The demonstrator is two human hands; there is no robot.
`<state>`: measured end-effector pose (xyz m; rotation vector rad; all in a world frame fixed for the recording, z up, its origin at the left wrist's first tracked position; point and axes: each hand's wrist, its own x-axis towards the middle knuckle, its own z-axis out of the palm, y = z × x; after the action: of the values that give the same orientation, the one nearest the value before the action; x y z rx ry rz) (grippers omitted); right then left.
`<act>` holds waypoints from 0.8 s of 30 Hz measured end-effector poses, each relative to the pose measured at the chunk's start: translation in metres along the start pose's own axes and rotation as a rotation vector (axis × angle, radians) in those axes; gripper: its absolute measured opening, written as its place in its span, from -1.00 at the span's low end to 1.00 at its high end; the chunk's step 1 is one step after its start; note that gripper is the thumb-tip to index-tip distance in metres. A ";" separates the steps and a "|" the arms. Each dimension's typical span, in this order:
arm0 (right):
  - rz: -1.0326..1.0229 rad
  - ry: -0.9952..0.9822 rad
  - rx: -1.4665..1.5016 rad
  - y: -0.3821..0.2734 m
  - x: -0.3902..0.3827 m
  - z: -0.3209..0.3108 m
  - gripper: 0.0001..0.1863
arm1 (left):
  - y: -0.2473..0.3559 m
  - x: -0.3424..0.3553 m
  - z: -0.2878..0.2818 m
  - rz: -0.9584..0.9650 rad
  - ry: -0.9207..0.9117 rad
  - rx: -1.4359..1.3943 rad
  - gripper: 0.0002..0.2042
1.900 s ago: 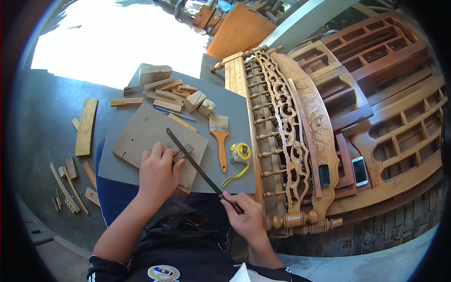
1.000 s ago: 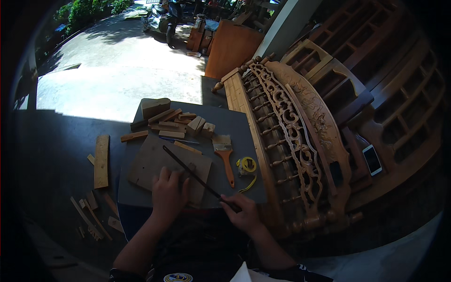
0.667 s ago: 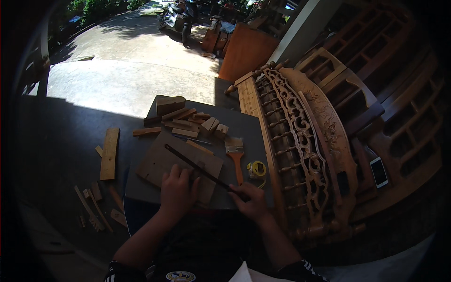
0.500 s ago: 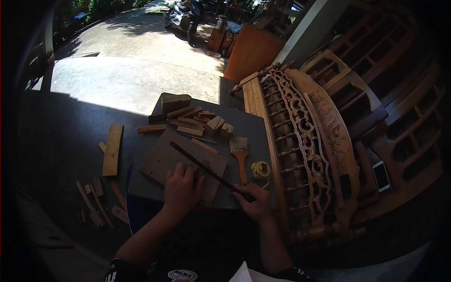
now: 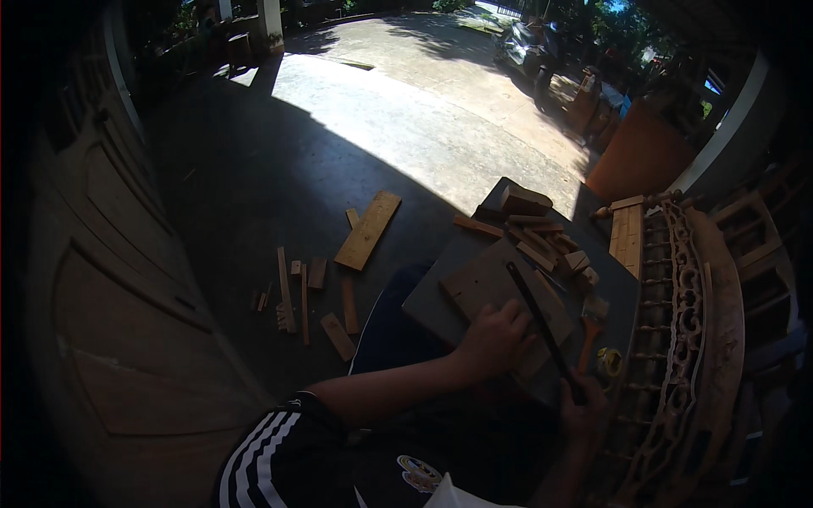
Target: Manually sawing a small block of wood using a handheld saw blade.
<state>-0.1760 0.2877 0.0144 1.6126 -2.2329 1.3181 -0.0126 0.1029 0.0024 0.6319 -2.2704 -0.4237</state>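
Observation:
My right hand [image 5: 584,405] is closed round the handle end of a long, slim dark file [image 5: 542,326]. The file slants up and away to the left, across a flat wooden board [image 5: 476,281] on a grey-topped work surface [image 5: 425,298]. On the board, beside the file, lies my left hand [image 5: 495,340] with bent fingers. Anything under those fingers is hidden. A paintbrush [image 5: 590,332] with an orange handle and a yellow tape measure [image 5: 608,361] lie near my right hand. Beyond the board are several small wood blocks [image 5: 535,254].
To the right stands a carved wooden panel [image 5: 677,313] with turned spindles. Several wood offcuts and a plank [image 5: 369,230] lie on the floor at the left, past my dark-clad knee [image 5: 391,317]. A large panelled wooden piece [image 5: 144,330] stands far left. A motorbike [image 5: 529,51] is parked outside.
The view has turned left, so the board, file and hands appear further right, and the panelled piece at the left now shows. Both hands keep about the same place relative to the board.

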 end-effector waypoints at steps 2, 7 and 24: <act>-0.012 0.008 0.018 0.002 0.000 0.001 -0.73 | -0.001 -0.001 -0.001 0.001 -0.002 -0.016 -0.73; -0.031 0.002 -0.031 0.007 -0.001 0.001 -0.70 | -0.002 0.001 0.003 0.033 0.018 -0.020 -0.72; -0.028 -0.010 -0.064 -0.002 -0.002 -0.001 -0.70 | -0.003 0.003 -0.001 0.007 0.021 -0.040 -0.73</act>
<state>-0.1743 0.2896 0.0155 1.6259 -2.2257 1.2219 -0.0130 0.0989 0.0034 0.6050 -2.2380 -0.4558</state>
